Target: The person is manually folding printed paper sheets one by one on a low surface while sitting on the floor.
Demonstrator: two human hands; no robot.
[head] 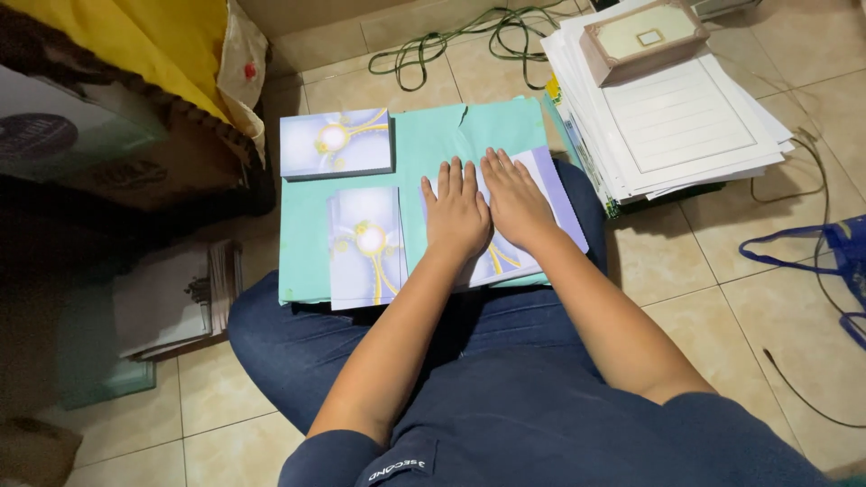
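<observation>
Fingers (451,180) of left hand (456,216) straight, held close together, flat on printed card (550,194); nothing pinched. Fingers of right hand (516,203) likewise flat and only slightly spread, alongside the left, thumbs nearly touching. Both palms pressing down.

Card under hands: pale lilac sheet with yellow swirl print, lying on teal folder (433,135) resting across lap. Right edge of card overhanging toward right edge of folder; lower edge partly hidden by wrists.

Left of hands on same folder: second card (368,245), upright, same print, just beside left hand. Above that, near folder's top left corner: small stack of cards (336,142), lying crosswise.

Handling judgement: card looks thin, light, fairly stiff but easily creased; glossy face probably slippery against folder, so flat pressure suits it better than pinching. Best hold likely at free right edge or corner, lifted with fingertips, thumb beneath. Folder top edge torn, itself flimsy as support.

Right of folder, on tiled floor (704,271): tall pile of white sheets (677,126) with a shallow box (642,36) on top. Beyond folder: green cable (451,41).
</observation>
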